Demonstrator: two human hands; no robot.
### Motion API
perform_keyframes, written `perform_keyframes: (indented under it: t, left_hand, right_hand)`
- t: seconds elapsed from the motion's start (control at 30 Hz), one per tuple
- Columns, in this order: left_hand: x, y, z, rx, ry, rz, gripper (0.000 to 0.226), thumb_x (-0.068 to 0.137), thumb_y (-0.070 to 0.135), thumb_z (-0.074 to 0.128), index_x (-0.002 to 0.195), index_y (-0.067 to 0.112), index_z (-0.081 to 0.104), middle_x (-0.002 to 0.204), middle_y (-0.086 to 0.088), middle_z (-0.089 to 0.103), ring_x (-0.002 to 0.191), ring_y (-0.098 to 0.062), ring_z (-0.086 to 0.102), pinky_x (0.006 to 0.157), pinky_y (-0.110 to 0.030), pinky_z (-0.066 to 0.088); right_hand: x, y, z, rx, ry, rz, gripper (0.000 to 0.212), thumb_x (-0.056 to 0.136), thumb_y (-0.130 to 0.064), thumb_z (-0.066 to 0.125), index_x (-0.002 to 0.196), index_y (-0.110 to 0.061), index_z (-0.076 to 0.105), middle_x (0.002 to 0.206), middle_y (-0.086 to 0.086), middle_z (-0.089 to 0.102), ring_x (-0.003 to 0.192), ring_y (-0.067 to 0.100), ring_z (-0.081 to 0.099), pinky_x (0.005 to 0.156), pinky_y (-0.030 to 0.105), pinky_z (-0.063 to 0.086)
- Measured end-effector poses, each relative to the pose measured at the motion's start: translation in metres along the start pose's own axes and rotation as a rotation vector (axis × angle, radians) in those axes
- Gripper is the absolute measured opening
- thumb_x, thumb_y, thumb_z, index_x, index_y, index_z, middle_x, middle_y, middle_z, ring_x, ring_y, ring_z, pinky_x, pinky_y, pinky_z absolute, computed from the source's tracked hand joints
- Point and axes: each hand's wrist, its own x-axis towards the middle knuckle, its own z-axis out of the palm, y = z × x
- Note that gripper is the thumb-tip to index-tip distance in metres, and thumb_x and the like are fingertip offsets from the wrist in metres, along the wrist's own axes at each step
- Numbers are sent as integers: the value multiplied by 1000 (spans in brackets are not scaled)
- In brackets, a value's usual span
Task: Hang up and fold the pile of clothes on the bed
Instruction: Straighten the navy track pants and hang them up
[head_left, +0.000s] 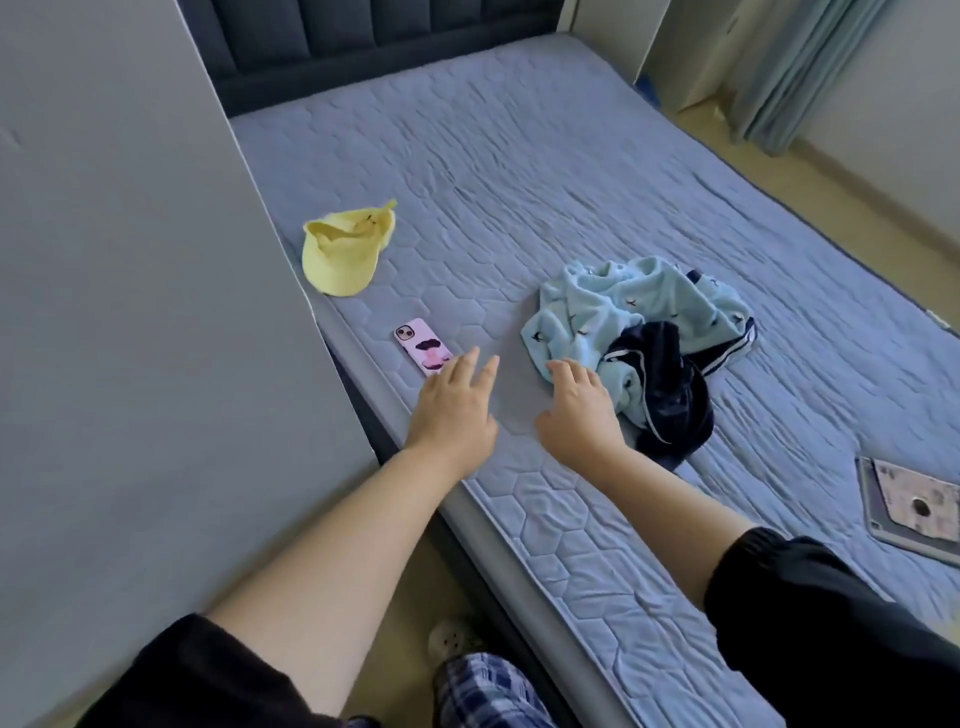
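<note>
Head view, right hand (576, 410) at pile (631, 299) edge

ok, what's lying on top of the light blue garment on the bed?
A navy garment with white piping drapes over the near right side of the light blue garment. The right hand is at its near left edge. Anything beneath the folds is hidden.

Both bare forearms reach forward side by side. The left hand (451, 410) is palm down with fingers spread and straight; the right hand (577, 410) is palm down, fingers slightly bent.
</note>
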Motion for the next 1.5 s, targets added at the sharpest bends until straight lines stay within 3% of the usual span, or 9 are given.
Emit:
perform_keyframes:
  t: [0.37,0.6,0.8,0.97,1.1,1.2,1.33,1.43,1.5]
  left_hand:
    - [50,22,203,-171,-30,-200,68,94,23,43,152,16,8,160,-9,5,145,-26,11,116,-41,17]
    - [61,37,348,-150,-98,-279,69,96,30,42,153,18,5,160,-9,1,146,-28,5,117,-43,14]
    - [60,81,411,-87,-116,-428,69,95,36,46,152,21,11,161,-6,-2,147,-26,-5,116,-52,7]
    - [75,136,424,-232,-39,-664,66,96,36,43,152,23,12,161,-3,-1,147,-24,-5,116,-50,5]
    - [82,197,443,-260,-32,-689,63,98,35,36,153,25,8,161,0,-5,147,-23,-9,117,-48,1]
    - [75,212,451,-226,-4,-508,63,95,30,39,152,25,13,161,0,0,147,-21,-5,116,-48,3]
    - [65,199,455,-325,82,-390,58,93,19,45,148,20,30,159,-3,15,146,-16,8,119,-40,10]
    - [63,195,455,-497,162,-412,51,90,11,50,140,14,45,155,-7,27,143,-20,23,117,-33,17]
    - [64,195,452,-643,216,-455,45,89,7,52,134,12,54,149,-7,38,138,-20,34,113,-26,23]
  right_hand:
    - [65,135,173,-22,-174,108,63,87,-14,51,144,-10,25,156,10,15,140,32,19,111,46,27]
    - [70,238,304,-208,-484,81,89,84,-58,57,151,-35,2,160,2,-1,146,30,6,113,55,21]
    - [81,273,333,-88,-342,-164,91,79,-60,60,151,-30,13,159,6,8,146,28,7,115,44,21]
    - [74,310,303,166,-303,-350,71,85,-29,66,146,-14,32,149,8,34,136,24,34,105,26,28]
    - [81,360,259,239,305,-317,56,79,-10,64,132,-4,47,139,16,37,126,34,37,103,37,33]
    - [103,398,229,274,498,-48,76,79,-16,65,146,-14,28,153,14,21,139,31,22,115,42,21]
    - [130,437,211,482,189,361,107,77,-20,74,152,-29,-1,148,11,33,128,30,43,99,41,42]
    - [133,442,211,689,-108,407,68,83,-3,61,142,-18,32,114,4,49,91,23,54,65,29,49]
    - [127,429,214,593,-190,299,28,84,1,55,108,-14,54,90,7,50,76,19,49,59,25,45]
